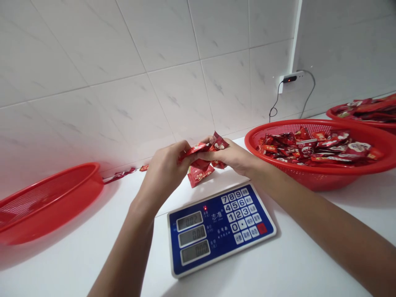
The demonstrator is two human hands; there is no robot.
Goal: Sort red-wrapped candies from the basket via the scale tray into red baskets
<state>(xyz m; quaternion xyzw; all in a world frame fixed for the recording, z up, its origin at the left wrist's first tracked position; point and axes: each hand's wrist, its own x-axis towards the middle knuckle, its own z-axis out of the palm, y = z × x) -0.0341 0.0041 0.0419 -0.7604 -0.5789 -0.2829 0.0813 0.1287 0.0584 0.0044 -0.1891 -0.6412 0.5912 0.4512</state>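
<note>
Bare arms (312, 214) angled inward, left hand (167, 171) and right hand (235, 156) close together, fingers (183, 147) curled

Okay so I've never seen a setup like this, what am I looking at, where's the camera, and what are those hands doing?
There is no robot here, just a person's two bare hands. The single picture comes from a camera worn on the head, looking forward and down. The left hand and right hand hold small red packets above an electronic scale, whose number keys and displays face the wearer. All this is on a white counter against a tiled wall. A red basket full of packets stands to the right, with another filled one behind it. A third basket sits to the left.
</note>
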